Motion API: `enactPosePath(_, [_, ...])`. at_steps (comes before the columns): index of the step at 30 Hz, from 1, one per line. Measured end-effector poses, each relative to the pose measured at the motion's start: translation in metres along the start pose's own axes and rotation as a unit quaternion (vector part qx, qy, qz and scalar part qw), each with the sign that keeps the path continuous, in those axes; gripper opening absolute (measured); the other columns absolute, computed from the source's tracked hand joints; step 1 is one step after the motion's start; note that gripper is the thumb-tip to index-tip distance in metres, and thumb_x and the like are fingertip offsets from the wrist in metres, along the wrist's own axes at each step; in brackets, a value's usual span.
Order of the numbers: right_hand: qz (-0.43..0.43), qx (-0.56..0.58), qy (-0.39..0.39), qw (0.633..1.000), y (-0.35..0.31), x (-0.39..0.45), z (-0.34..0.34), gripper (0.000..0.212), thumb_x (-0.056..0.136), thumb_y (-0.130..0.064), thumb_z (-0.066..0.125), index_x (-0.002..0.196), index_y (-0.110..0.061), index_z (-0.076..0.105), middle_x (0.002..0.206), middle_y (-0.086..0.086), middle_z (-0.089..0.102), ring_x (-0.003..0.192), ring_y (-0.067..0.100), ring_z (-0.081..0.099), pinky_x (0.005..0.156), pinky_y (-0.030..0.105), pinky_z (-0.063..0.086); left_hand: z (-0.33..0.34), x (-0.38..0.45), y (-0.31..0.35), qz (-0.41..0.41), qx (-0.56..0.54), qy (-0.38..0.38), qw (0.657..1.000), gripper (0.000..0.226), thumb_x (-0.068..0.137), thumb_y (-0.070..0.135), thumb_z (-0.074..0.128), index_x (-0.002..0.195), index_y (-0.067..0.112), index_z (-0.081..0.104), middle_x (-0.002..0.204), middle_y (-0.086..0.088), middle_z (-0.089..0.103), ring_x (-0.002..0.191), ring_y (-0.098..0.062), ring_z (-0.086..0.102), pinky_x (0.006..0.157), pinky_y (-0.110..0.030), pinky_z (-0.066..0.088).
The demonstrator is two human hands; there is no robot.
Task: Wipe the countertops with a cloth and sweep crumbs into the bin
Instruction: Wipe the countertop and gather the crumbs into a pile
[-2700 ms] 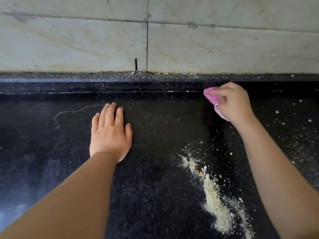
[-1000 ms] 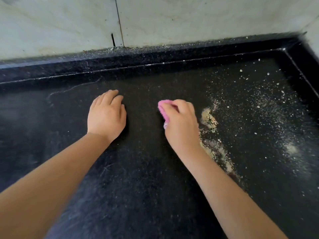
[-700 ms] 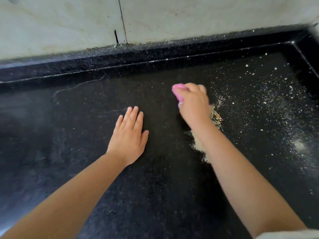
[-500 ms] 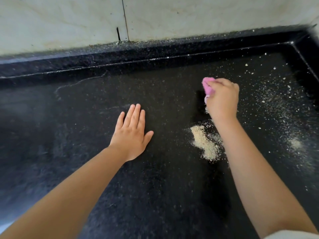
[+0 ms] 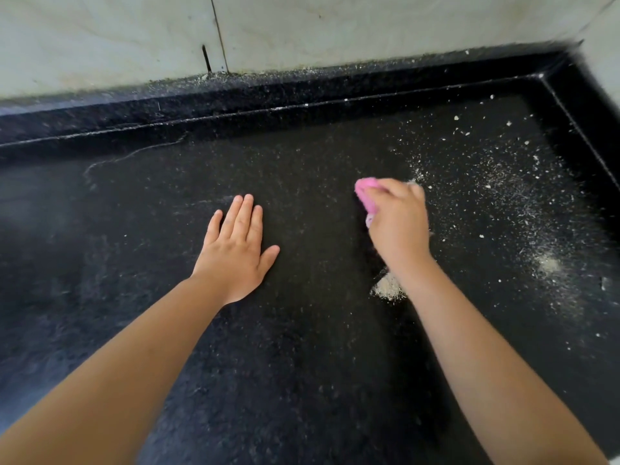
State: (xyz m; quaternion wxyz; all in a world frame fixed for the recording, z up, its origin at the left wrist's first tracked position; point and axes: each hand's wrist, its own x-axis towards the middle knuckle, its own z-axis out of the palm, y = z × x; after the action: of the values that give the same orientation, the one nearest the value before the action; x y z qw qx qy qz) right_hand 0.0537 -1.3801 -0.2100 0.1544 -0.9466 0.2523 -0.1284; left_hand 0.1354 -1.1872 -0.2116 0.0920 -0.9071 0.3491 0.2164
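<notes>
My right hand (image 5: 399, 226) grips a bunched pink cloth (image 5: 367, 196) and presses it on the black countertop (image 5: 302, 347). The cloth sticks out past my fingers to the left. A small pale heap of crumbs (image 5: 387, 288) lies just below my right wrist, partly hidden by the forearm. Fine crumbs and white flecks (image 5: 503, 182) are scattered over the counter to the right, with a pale smear (image 5: 547, 263) near the right side. My left hand (image 5: 236, 250) rests flat on the counter, fingers straight, a hand's width left of the cloth. No bin is in view.
A raised black rim (image 5: 268, 95) runs along the back and turns down the right side at the corner (image 5: 550, 75). Dust lies on that ledge. Pale marble wall tiles (image 5: 335, 25) stand behind it. A thin curved scratch mark (image 5: 134, 156) crosses the counter at back left.
My right hand with the cloth has swept back toward the left and nearer to me, now covering part of the crumb heap. My left hand stays flat in place.
</notes>
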Motion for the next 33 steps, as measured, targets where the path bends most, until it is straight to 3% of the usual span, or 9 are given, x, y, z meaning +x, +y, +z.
enactPosePath(3, [-0.008,0.001,0.022,1.000,-0.001,0.006,-0.020,0.046,0.073,0.009,0.056,0.111,-0.013,0.065,0.113,0.002,0.062,0.099,0.032,0.045,0.081,0.040,0.045,-0.002,0.000,0.000,0.001,-0.001,-0.009,1.000,0.066,0.096,0.044,0.010,0.142,0.004,-0.016,0.151,-0.011,-0.022,0.138,-0.023,-0.021,0.111,-0.037,-0.011])
enactPosePath(7, [-0.131,0.015,-0.006,0.991,-0.024,-0.050,-0.003,0.046,0.062,0.000,0.050,0.101,-0.017,0.067,0.103,-0.001,0.065,0.088,0.031,0.051,0.073,0.036,0.043,-0.002,0.001,0.001,-0.003,-0.003,-0.013,1.000,0.066,0.096,0.044,0.011,0.142,0.004,-0.016,0.151,-0.011,-0.023,0.138,-0.022,-0.021,0.111,-0.036,-0.011])
enactPosePath(11, [-0.141,0.018,-0.042,0.989,-0.021,-0.094,0.013,0.054,0.054,0.003,0.072,0.103,-0.018,0.067,0.104,-0.002,0.064,0.089,0.026,0.046,0.055,0.038,0.051,-0.002,0.001,0.001,-0.007,-0.005,-0.017,1.000,0.066,0.096,0.044,0.011,0.142,0.005,-0.016,0.150,-0.010,-0.023,0.138,-0.021,-0.022,0.111,-0.036,-0.011])
enactPosePath(14, [-0.090,0.020,-0.013,0.996,0.015,-0.067,0.011,0.054,0.059,0.010,0.063,0.105,-0.019,0.067,0.108,-0.004,0.064,0.094,0.030,0.051,0.072,0.039,0.049,-0.002,0.002,0.001,-0.008,-0.009,-0.011,1.000,0.066,0.096,0.043,0.012,0.142,0.005,-0.015,0.150,-0.010,-0.023,0.138,-0.021,-0.022,0.111,-0.035,-0.012])
enactPosePath(16, [-0.060,-0.002,0.029,0.998,0.035,-0.044,-0.001,0.049,0.059,0.010,0.058,0.100,-0.014,0.069,0.104,0.002,0.067,0.089,0.035,0.055,0.082,0.027,0.036,-0.002,0.002,0.000,-0.011,-0.016,-0.018,1.000,0.066,0.096,0.043,0.013,0.142,0.004,-0.016,0.150,-0.010,-0.023,0.137,-0.021,-0.023,0.111,-0.036,-0.012])
enactPosePath(21, [-0.053,0.013,0.054,0.997,0.044,-0.040,-0.034,0.043,0.068,0.010,0.061,0.105,-0.011,0.068,0.107,0.002,0.066,0.091,0.034,0.054,0.076,0.009,0.023,0.000,-0.013,0.017,-0.013,-0.090,0.034,0.995,0.064,0.097,0.038,0.018,0.142,0.004,-0.013,0.150,-0.009,-0.023,0.136,-0.018,-0.025,0.110,-0.035,-0.014])
enactPosePath(26, [-0.163,0.047,-0.008,0.986,0.012,-0.118,-0.019,0.048,0.063,0.007,0.063,0.104,-0.016,0.067,0.105,-0.003,0.064,0.087,0.026,0.052,0.074,0.031,0.044,0.025,-0.045,0.065,0.029,-0.149,0.101,0.983,0.079,0.084,0.053,0.000,0.143,0.002,0.005,0.151,-0.007,-0.008,0.128,-0.013,-0.023,0.107,-0.029,-0.013])
enactPosePath(30, [-0.162,0.041,-0.026,0.986,0.028,-0.131,-0.011,0.053,0.058,0.008,0.062,0.104,-0.018,0.066,0.106,-0.004,0.063,0.091,0.023,0.047,0.072,0.033,0.047,0.039,-0.045,0.076,0.026,-0.077,0.130,0.988,0.073,0.085,0.042,0.010,0.135,-0.006,0.033,0.145,-0.019,0.027,0.131,-0.024,0.007,0.105,-0.042,0.010])
enactPosePath(33, [-0.125,0.010,0.004,0.992,0.063,-0.100,-0.019,0.052,0.056,0.008,0.055,0.101,-0.015,0.068,0.104,-0.002,0.065,0.091,0.030,0.057,0.079,0.023,0.031,0.039,-0.045,0.078,0.016,-0.060,0.137,0.989,0.078,0.082,0.045,-0.005,0.140,-0.002,0.015,0.147,-0.011,0.000,0.131,-0.019,-0.008,0.108,-0.037,-0.001])
